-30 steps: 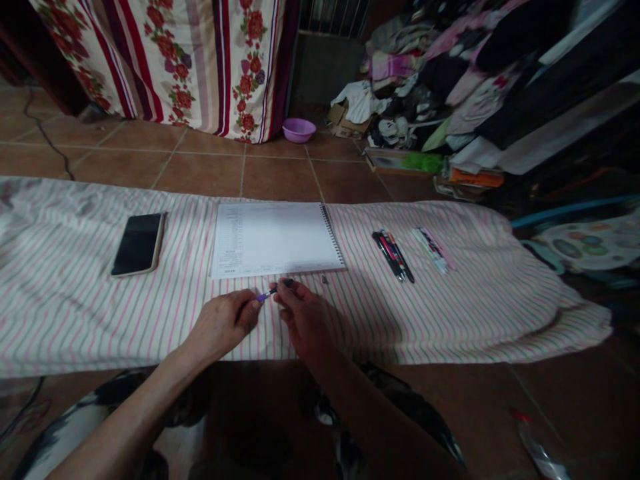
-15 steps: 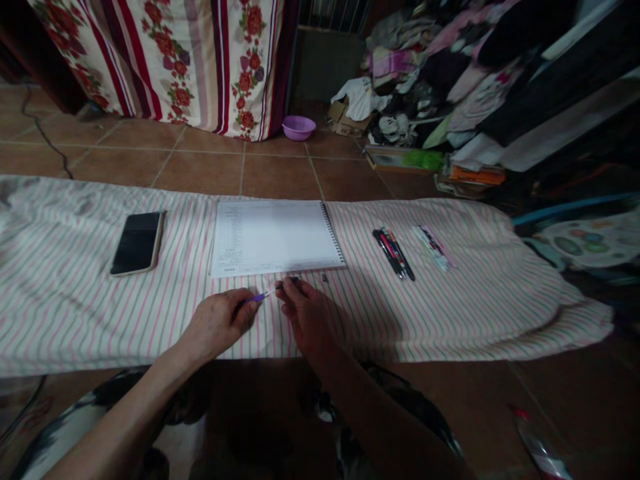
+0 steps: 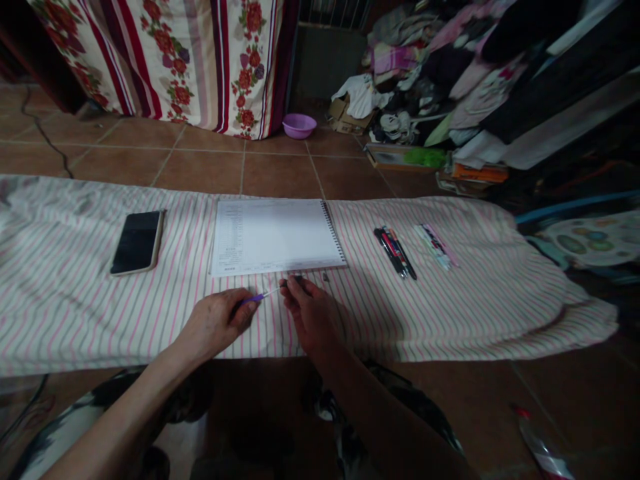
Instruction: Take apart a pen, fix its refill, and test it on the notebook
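Observation:
My left hand (image 3: 216,322) is closed on the purple end of a thin pen (image 3: 260,297), low over a pink-striped cloth (image 3: 75,300). My right hand (image 3: 311,313) pinches the pen's dark end just to the right, so a thin pale middle part shows between the two hands. Just beyond my fingers lies a white spiral notebook (image 3: 273,237), open flat, with its wire binding on the right edge.
A dark phone (image 3: 137,241) lies on the cloth to the left. Several pens (image 3: 395,252) and a second small bunch (image 3: 434,247) lie to the right. Behind are tiled floor, a purple bowl (image 3: 299,126), a floral bedsheet (image 3: 200,60) and piled clothes (image 3: 440,73).
My hands have drawn slightly apart, exposing more of the pen's thin pale middle. The purple end moved left with my left hand.

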The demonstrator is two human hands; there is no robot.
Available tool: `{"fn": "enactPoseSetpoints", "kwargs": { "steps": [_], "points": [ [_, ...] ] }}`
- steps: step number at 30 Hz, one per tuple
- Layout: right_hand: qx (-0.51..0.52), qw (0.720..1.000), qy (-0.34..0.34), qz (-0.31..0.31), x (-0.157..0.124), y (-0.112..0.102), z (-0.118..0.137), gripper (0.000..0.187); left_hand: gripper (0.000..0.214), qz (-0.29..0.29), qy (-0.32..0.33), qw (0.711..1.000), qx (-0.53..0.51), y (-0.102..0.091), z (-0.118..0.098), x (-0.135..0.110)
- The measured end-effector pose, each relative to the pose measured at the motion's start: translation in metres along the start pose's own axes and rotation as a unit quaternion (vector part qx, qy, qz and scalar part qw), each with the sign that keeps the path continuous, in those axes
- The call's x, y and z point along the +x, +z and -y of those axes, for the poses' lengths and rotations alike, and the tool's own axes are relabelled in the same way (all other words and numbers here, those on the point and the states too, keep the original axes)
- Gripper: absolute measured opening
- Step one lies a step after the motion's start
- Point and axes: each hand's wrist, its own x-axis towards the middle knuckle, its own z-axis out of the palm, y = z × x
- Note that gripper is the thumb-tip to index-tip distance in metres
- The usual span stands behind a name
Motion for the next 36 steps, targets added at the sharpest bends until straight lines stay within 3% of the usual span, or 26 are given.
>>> {"fn": "enactPoseSetpoints", "kwargs": {
  "steps": [15, 31, 36],
  "points": [
    [0.017, 1.000, -0.006, -0.005, 0.003, -0.002, -0.002, 0.017, 0.033, 0.011, -0.016, 1.000, 0.014, -0.007, 0.002, -0.001],
    [0.023, 1.000, -0.014, -0.010, 0.003, -0.002, 0.000, 0.018, 0.036, -0.010, -0.008, 1.000, 0.011, -0.008, 0.012, -0.003],
    [0.019, 1.000, -0.010, -0.015, 0.001, -0.001, 0.002, 0.016, 0.036, -0.023, 0.000, 0.998, 0.054, -0.007, 0.012, -0.004]
  ]
}}
